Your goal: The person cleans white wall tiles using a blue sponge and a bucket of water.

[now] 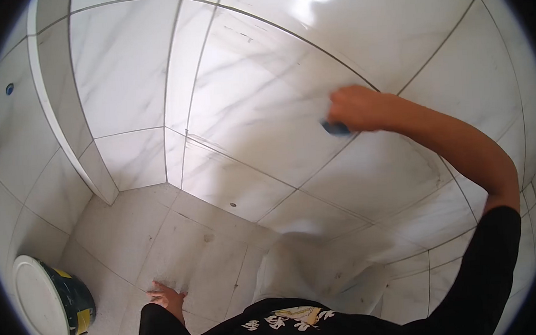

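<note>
Right hand point(357, 108) up high, closed round a small, blurred blue object point(338, 128), its long axis unreadable; it's right at the glossy white marble-patterned tile wall point(258, 100), beside a dark grout line point(326, 162). Left hand point(168, 296) hangs low, fingers spread, no object visible in it, well apart from the blue piece and nearer the dark-green, white-lidded plastic bucket point(78, 300).
</note>
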`<move>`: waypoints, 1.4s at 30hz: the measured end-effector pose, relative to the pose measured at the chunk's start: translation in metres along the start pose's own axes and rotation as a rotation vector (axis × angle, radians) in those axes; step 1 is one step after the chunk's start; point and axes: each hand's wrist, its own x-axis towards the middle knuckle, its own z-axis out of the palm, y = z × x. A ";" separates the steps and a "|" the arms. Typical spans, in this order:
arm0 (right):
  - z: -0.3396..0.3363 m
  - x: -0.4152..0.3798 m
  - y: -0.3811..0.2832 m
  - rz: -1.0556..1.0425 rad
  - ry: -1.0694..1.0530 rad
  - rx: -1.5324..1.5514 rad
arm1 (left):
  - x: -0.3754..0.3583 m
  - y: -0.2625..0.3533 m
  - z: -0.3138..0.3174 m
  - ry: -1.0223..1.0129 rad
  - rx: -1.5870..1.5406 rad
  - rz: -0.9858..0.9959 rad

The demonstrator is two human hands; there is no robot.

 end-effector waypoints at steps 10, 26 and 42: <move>-0.121 0.151 0.050 -0.063 0.847 -0.305 | -0.002 -0.008 0.005 0.138 0.081 0.114; -0.084 0.105 0.043 -0.056 0.640 -0.138 | 0.032 -0.003 0.029 0.122 -0.094 0.077; -0.196 0.129 0.073 -0.015 0.918 -0.190 | 0.009 -0.020 0.043 0.099 -0.128 0.025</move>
